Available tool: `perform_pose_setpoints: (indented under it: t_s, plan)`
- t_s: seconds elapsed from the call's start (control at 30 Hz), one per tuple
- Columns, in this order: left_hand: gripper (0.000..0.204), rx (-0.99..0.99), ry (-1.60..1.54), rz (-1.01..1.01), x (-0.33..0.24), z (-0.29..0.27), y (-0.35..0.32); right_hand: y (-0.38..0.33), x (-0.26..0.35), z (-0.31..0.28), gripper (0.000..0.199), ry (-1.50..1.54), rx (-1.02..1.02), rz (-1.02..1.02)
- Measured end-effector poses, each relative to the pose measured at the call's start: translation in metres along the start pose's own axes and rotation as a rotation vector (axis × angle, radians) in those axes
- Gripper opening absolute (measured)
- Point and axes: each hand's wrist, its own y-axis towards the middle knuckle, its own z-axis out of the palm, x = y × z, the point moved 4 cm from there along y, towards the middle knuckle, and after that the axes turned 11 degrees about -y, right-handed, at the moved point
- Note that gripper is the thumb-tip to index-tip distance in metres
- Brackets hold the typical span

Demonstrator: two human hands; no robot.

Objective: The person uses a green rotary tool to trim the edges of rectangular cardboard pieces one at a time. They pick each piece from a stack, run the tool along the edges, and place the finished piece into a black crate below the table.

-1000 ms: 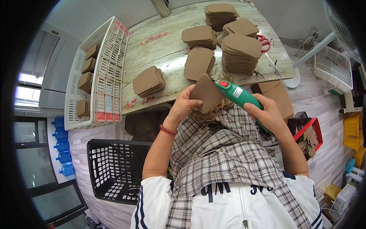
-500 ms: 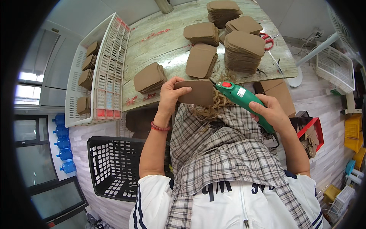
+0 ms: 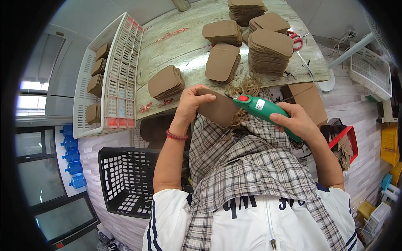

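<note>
My left hand (image 3: 191, 104) pinches a brown rounded-corner piece (image 3: 218, 109), thumb on top, over my lap at the table's front edge. In my right hand (image 3: 296, 119) is a green handheld electric cutter (image 3: 263, 108) with a red button; its head meets the piece's right edge. Thin brown trimmings (image 3: 245, 87) hang in a tangle at the table edge behind the cutter. Beyond my hands, similar pieces lie stacked: a low stack (image 3: 166, 82) at left, one (image 3: 222, 62) in the middle, and a taller one (image 3: 270, 52) at right.
A white plastic crate (image 3: 119, 79) with more brown pieces stands left of the table (image 3: 176, 52). A black basket (image 3: 125, 180) sits at my lower left. Red-handled scissors (image 3: 296, 41) lie near the table's right edge. A red-rimmed box (image 3: 349, 144) of scraps and a cardboard box (image 3: 307, 100) are at right.
The brown piece has turned in my left hand, its right end now tilting down toward my lap. The cutter's head has shifted slightly down along the piece's edge.
</note>
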Motion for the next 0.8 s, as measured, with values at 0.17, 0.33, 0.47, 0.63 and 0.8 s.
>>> perform_pose_setpoints:
  t_s: [0.17,0.33,0.47,0.63,0.8]
  plan:
    - [0.016,0.035,0.085,-0.049,0.008,0.005,0.003,0.004,-0.002,0.004,0.037,-0.017,0.008,-0.015]
    - [0.022,0.099,0.14,-0.099,0.005,0.018,0.002,0.005,0.003,0.006,0.039,0.005,0.021,-0.024]
    - [0.039,0.175,0.259,-0.126,0.0,0.026,0.004,0.009,0.003,0.009,0.039,0.037,0.026,-0.035]
    - [0.06,0.262,0.189,-0.168,0.007,0.03,0.001,0.018,0.004,0.019,0.036,0.112,0.075,-0.068]
    - [0.039,-0.241,-0.038,0.176,-0.043,-0.061,-0.003,0.016,-0.012,0.01,0.036,0.182,-0.108,-0.047]
